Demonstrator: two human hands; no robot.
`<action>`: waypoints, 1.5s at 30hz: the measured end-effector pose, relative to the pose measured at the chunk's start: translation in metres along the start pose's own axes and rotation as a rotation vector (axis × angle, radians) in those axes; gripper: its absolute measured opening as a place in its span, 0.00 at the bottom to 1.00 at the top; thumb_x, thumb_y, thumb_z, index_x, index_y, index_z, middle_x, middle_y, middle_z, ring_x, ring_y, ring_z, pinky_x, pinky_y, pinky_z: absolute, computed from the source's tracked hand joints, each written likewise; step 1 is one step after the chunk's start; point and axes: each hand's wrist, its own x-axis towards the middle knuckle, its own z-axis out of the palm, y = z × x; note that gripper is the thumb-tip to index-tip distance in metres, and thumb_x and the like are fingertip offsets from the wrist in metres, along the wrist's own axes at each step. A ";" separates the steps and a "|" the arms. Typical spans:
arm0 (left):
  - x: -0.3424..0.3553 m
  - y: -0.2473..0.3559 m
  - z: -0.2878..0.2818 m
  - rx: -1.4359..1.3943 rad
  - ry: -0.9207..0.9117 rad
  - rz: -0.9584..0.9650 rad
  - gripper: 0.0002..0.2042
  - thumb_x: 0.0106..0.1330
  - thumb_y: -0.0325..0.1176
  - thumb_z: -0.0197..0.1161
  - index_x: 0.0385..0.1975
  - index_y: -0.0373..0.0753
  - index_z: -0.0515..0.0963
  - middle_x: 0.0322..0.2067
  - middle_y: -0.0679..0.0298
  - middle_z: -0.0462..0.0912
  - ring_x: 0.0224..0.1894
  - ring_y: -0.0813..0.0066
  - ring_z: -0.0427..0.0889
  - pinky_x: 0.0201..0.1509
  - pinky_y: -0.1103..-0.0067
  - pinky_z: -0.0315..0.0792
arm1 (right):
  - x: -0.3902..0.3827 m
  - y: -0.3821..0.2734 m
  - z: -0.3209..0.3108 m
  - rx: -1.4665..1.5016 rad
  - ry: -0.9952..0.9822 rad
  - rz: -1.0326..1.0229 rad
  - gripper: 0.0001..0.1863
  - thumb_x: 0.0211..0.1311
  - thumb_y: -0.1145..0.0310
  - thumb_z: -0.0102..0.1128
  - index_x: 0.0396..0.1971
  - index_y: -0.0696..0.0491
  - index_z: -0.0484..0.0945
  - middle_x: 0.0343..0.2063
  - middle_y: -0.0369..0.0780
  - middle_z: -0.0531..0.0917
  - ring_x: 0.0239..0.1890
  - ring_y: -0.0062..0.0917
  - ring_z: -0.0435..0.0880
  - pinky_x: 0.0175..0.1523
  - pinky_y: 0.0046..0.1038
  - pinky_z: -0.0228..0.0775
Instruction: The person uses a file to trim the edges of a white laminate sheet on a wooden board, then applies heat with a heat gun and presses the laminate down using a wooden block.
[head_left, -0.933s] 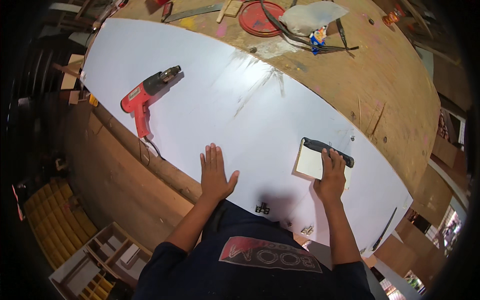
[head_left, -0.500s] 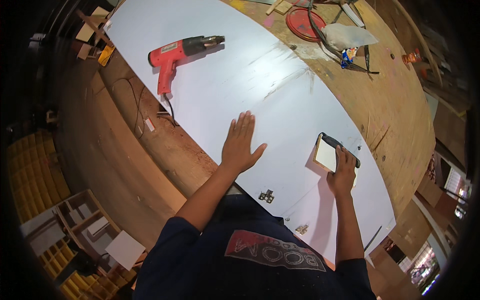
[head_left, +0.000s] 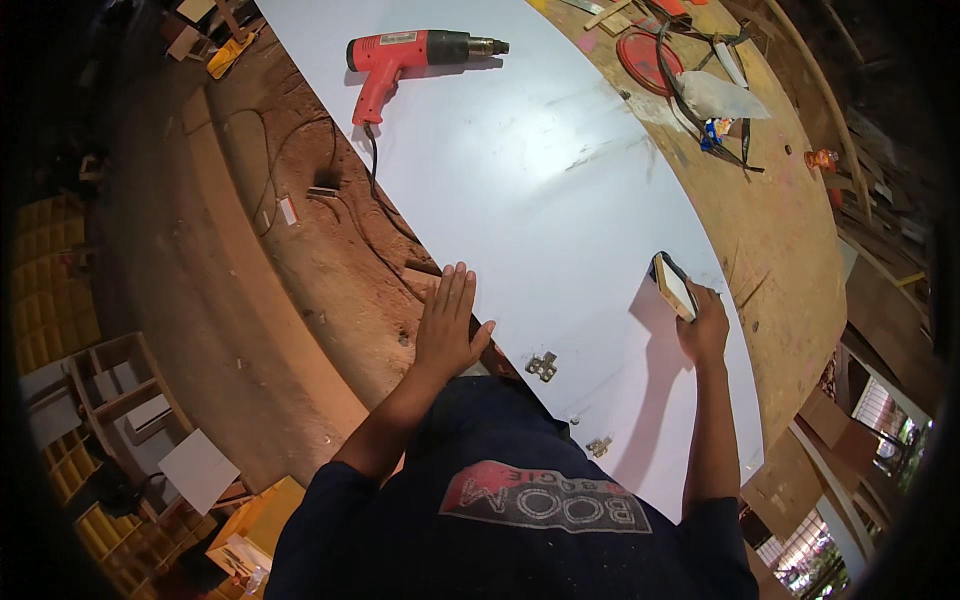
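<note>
My right hand (head_left: 706, 326) grips a small white-faced wooden block (head_left: 676, 288) with something black along its edge. The block is tilted over the right side of a long white panel (head_left: 560, 230) and casts a shadow on it. At the panel's left edge, my left hand (head_left: 446, 328) is flat, fingers stretched out and holding nothing; whether it touches the edge is hard to tell. Two small metal hinges, one (head_left: 542, 366) by the near left edge and another (head_left: 599, 446) closer to me, lie on the panel.
A red and black heat gun (head_left: 405, 62) lies on the panel's far part, its cord (head_left: 374, 170) hanging off the left edge. Beyond the panel, the wooden table (head_left: 770, 250) carries a red lid (head_left: 648, 62), a plastic bag (head_left: 722, 97) and black straps. Shelving units stand at lower left.
My left hand has moved from the panel's surface to its left edge. The block in my right hand has turned, showing a narrower side. The whole view has shifted slightly.
</note>
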 end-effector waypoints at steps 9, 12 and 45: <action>0.024 0.060 0.009 0.000 -0.224 0.400 0.40 0.78 0.50 0.57 0.82 0.30 0.57 0.83 0.45 0.56 0.86 0.47 0.49 0.88 0.51 0.42 | -0.069 0.017 0.000 0.064 0.105 0.185 0.32 0.59 0.76 0.65 0.66 0.47 0.81 0.57 0.44 0.86 0.60 0.44 0.83 0.66 0.42 0.77; 0.064 0.078 0.019 0.022 -0.265 0.537 0.39 0.80 0.51 0.54 0.82 0.31 0.55 0.83 0.48 0.55 0.87 0.50 0.48 0.89 0.53 0.40 | -0.136 0.037 0.007 0.087 0.088 0.289 0.33 0.58 0.77 0.65 0.67 0.48 0.80 0.57 0.45 0.86 0.60 0.45 0.82 0.66 0.43 0.76; 0.298 0.133 0.048 0.165 -0.106 0.461 0.39 0.80 0.48 0.55 0.81 0.25 0.56 0.82 0.38 0.56 0.86 0.42 0.50 0.88 0.53 0.40 | -0.326 0.085 -0.015 0.301 0.139 0.960 0.26 0.54 0.80 0.65 0.56 0.53 0.85 0.51 0.47 0.88 0.58 0.46 0.86 0.65 0.44 0.76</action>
